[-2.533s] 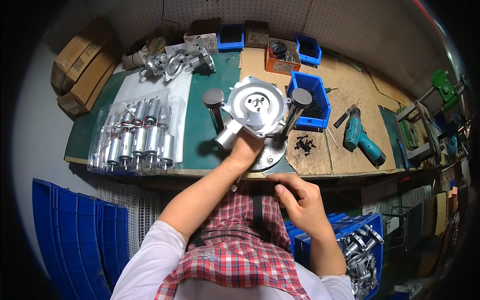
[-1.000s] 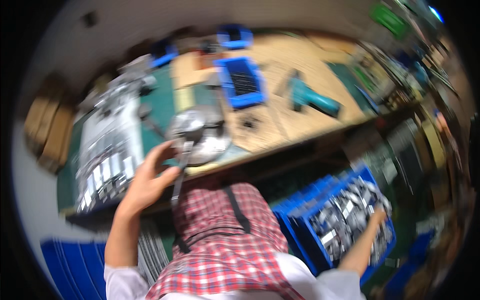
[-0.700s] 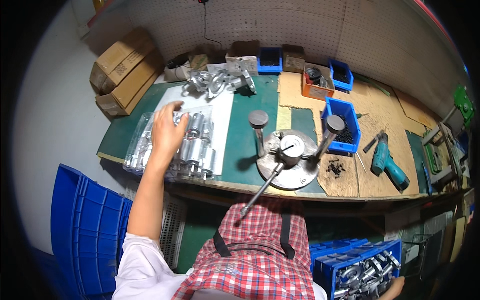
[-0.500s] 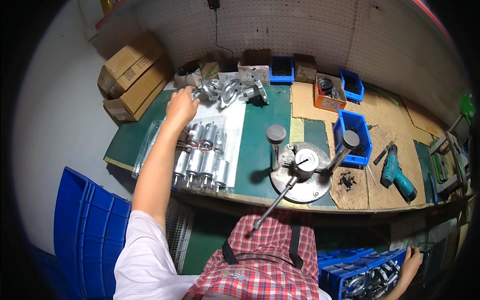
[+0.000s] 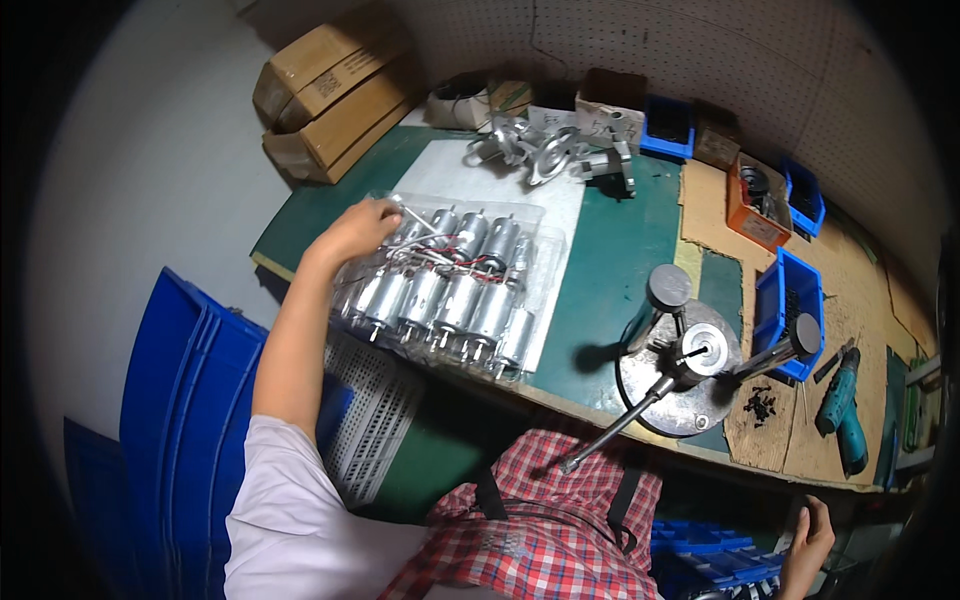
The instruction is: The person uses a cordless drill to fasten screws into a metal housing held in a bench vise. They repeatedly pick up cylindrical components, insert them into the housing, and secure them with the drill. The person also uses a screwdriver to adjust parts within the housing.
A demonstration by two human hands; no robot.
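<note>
My left hand (image 5: 362,228) is at the far left corner of a clear plastic tray (image 5: 545,300), its fingers curled together beside a thin white strip. Whatever they pinch is hidden. Rows of silver cylindrical motors (image 5: 425,298) with red and white wires lie in the tray. Low at the right, my right hand (image 5: 808,548) hangs beside a blue crate (image 5: 725,562), thumb apart from loosely bent fingers, with nothing visible in it. Behind the tray, several silver cast metal brackets (image 5: 553,155) rest on a white sheet (image 5: 430,168).
A round metal fixture (image 5: 680,375) with upright posts and a long handle stands at the bench's front edge. Rightward are a blue bin (image 5: 770,305), loose black screws (image 5: 760,402) and a teal power drill (image 5: 846,412). Cardboard boxes (image 5: 345,95) stand far left.
The view has swung left, so the bench appears farther right. My left hand has come back from the metal brackets to the motor tray. My right hand has come off the crate's edge.
</note>
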